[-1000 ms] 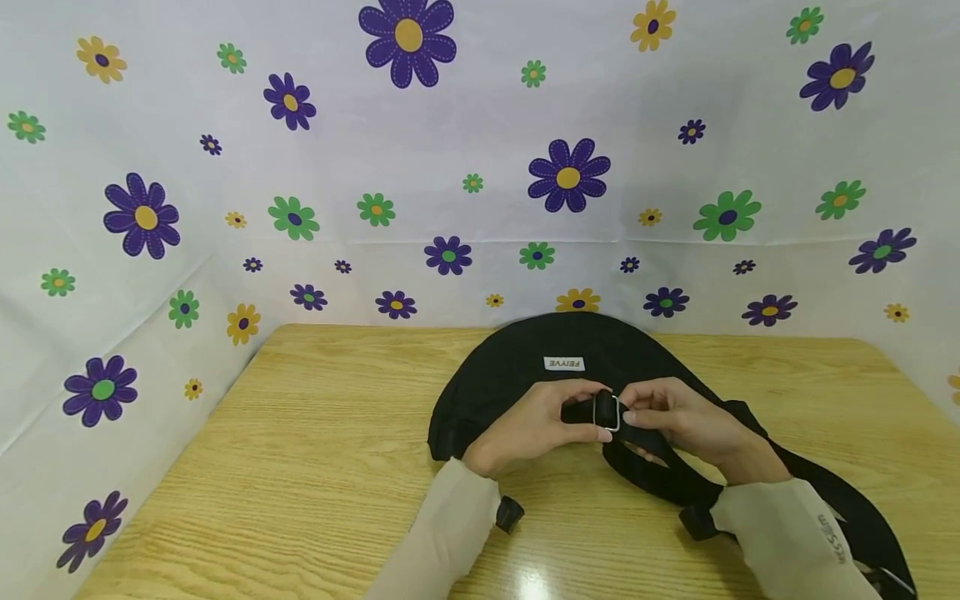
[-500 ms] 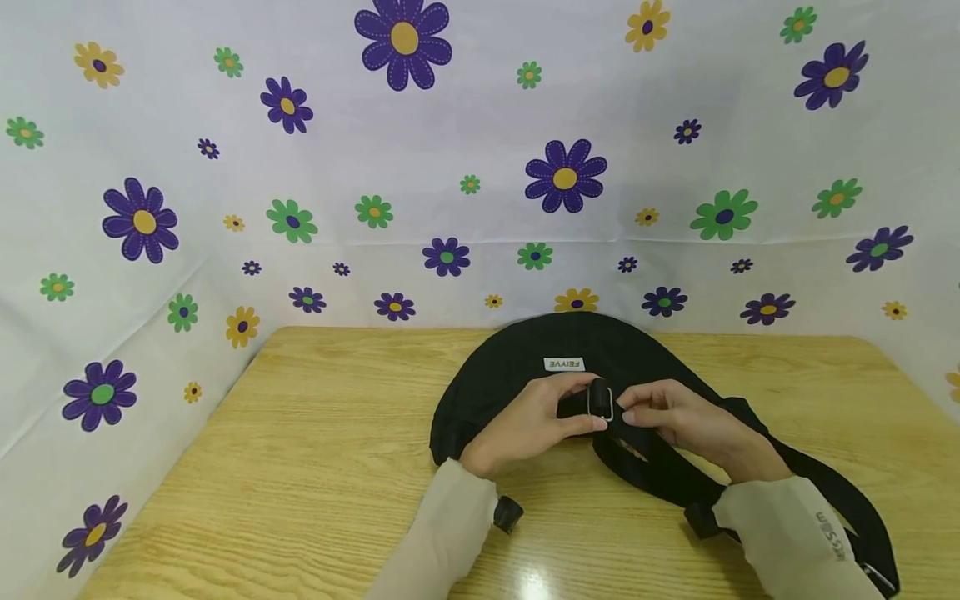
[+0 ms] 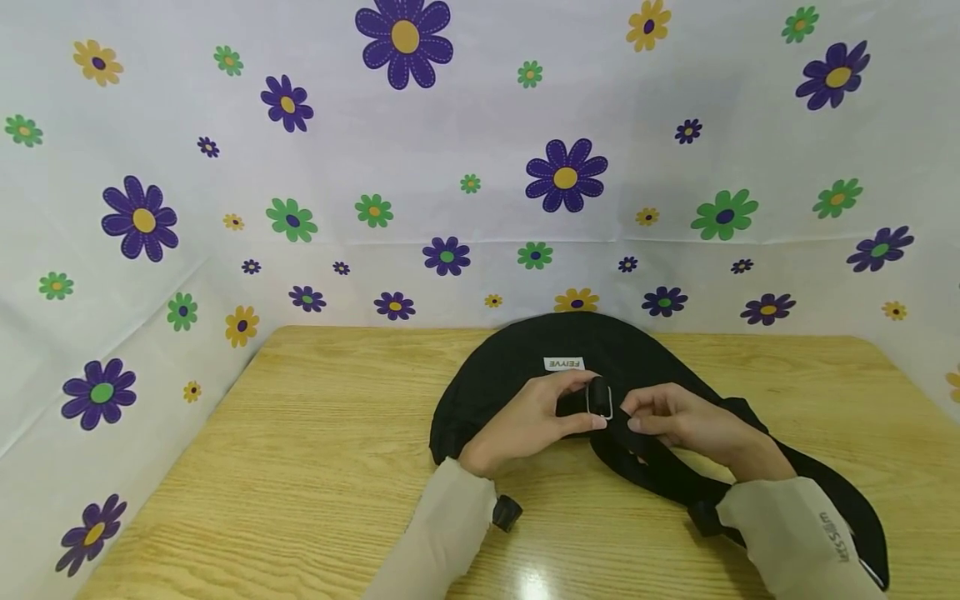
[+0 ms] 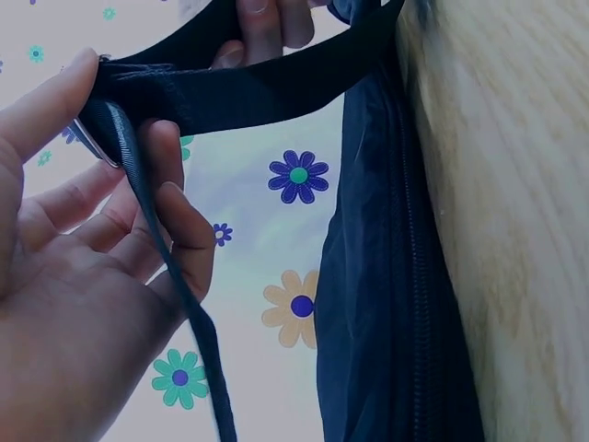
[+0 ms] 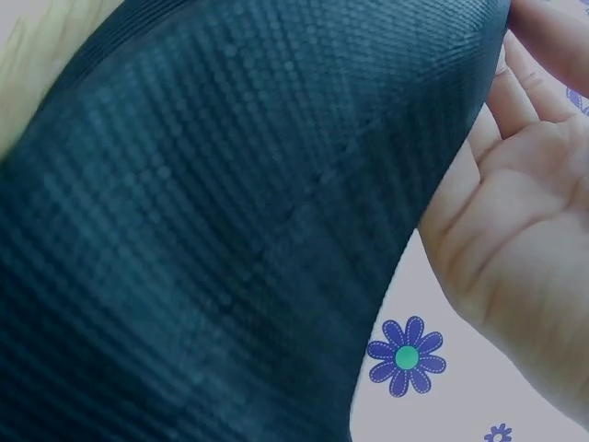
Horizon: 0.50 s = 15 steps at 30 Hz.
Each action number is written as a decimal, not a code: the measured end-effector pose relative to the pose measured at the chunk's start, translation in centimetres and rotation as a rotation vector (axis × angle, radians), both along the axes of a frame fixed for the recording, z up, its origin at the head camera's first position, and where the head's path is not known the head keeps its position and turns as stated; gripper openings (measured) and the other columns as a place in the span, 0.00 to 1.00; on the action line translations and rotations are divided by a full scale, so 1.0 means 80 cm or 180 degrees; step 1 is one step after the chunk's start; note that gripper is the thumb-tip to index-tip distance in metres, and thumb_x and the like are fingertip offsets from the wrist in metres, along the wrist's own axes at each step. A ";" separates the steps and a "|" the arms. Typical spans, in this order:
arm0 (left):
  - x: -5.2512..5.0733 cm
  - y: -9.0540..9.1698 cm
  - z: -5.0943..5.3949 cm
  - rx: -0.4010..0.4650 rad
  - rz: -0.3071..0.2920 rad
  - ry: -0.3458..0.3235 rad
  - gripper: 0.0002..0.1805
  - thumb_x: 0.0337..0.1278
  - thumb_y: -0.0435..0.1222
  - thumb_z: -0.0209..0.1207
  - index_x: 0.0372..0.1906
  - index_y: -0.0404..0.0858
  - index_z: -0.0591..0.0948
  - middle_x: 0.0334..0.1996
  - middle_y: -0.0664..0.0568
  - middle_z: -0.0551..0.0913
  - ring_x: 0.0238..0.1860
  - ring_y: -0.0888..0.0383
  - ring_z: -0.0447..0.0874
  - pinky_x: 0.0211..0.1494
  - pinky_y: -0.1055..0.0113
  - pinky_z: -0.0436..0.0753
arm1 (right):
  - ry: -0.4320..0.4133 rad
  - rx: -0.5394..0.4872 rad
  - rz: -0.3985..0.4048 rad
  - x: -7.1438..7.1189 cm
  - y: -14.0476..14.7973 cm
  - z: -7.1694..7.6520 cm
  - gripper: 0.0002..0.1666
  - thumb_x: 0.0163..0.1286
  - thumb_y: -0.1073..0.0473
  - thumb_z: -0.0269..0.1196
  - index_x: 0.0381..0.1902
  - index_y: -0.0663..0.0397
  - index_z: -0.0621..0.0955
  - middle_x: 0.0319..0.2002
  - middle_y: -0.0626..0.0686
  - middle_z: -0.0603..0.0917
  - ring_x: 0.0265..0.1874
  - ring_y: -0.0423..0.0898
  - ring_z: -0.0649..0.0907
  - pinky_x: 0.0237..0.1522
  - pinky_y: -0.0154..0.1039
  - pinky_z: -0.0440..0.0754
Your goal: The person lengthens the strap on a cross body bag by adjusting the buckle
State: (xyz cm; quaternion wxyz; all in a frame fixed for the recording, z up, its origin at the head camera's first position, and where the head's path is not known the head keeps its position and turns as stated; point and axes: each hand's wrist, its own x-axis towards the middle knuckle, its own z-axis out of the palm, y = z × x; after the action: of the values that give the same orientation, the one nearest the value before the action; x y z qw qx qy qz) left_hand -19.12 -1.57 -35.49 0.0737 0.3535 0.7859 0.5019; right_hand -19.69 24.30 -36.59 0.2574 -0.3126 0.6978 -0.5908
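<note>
A black bag with a small white label lies on the table. Over its front edge, my left hand pinches a black strap at its silver metal buckle between thumb and fingers. To the right of the buckle, my right hand pinches the strap between thumb and forefinger, a small gap away. Seen from the left wrist, the strap loops through the buckle and a thinner length hangs down. Up close in the right wrist view, the ribbed webbing hides much of the scene.
The wooden table extends left of the bag. Behind it hangs a white cloth printed with flowers. More black strap trails to the right, partly under the right sleeve.
The buckle has shifted slightly up and left with my left hand. A gap has opened between it and my right fingertips. The trailing strap at lower right has drawn inward.
</note>
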 end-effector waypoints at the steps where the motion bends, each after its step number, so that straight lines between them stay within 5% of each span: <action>1: 0.000 0.000 -0.001 -0.0007 0.0001 -0.0014 0.26 0.67 0.38 0.66 0.67 0.36 0.76 0.61 0.51 0.81 0.62 0.64 0.76 0.66 0.67 0.72 | 0.0027 -0.0018 0.0007 0.000 -0.001 0.000 0.06 0.76 0.72 0.53 0.40 0.68 0.78 0.22 0.46 0.72 0.16 0.55 0.59 0.18 0.45 0.54; 5: 0.000 0.001 -0.003 0.0001 -0.0003 -0.0081 0.28 0.68 0.38 0.66 0.69 0.35 0.75 0.62 0.50 0.80 0.63 0.63 0.75 0.66 0.68 0.70 | 0.0125 -0.0093 0.0020 0.000 -0.003 0.002 0.08 0.76 0.73 0.52 0.40 0.64 0.79 0.23 0.46 0.74 0.16 0.56 0.59 0.17 0.45 0.54; 8: 0.000 0.002 -0.003 -0.0015 -0.0003 -0.0093 0.29 0.68 0.39 0.65 0.70 0.35 0.74 0.63 0.50 0.79 0.63 0.63 0.75 0.66 0.66 0.71 | 0.0127 -0.0185 0.0055 0.000 -0.004 0.002 0.10 0.77 0.73 0.51 0.41 0.62 0.80 0.26 0.46 0.79 0.18 0.49 0.69 0.17 0.39 0.65; 11: 0.001 0.004 -0.004 -0.0036 -0.0080 -0.0110 0.28 0.68 0.38 0.65 0.69 0.35 0.74 0.61 0.50 0.81 0.60 0.63 0.76 0.66 0.64 0.73 | 0.0079 -0.0322 0.0098 0.000 -0.006 0.002 0.11 0.78 0.73 0.49 0.43 0.61 0.80 0.31 0.48 0.83 0.25 0.44 0.79 0.28 0.35 0.80; 15: 0.001 0.007 -0.005 -0.0015 -0.0196 -0.0195 0.26 0.67 0.37 0.66 0.67 0.35 0.75 0.56 0.51 0.84 0.54 0.66 0.79 0.62 0.68 0.75 | 0.0094 -0.0431 0.0095 0.001 -0.011 0.003 0.13 0.79 0.73 0.48 0.43 0.58 0.79 0.33 0.49 0.84 0.30 0.44 0.83 0.36 0.37 0.84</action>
State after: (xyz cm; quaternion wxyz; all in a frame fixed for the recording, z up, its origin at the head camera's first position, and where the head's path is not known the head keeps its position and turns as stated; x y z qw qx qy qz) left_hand -19.03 -0.97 -35.89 0.1139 0.3617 0.7732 0.5082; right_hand -19.64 23.46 -36.36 0.2342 -0.3484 0.6552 -0.6281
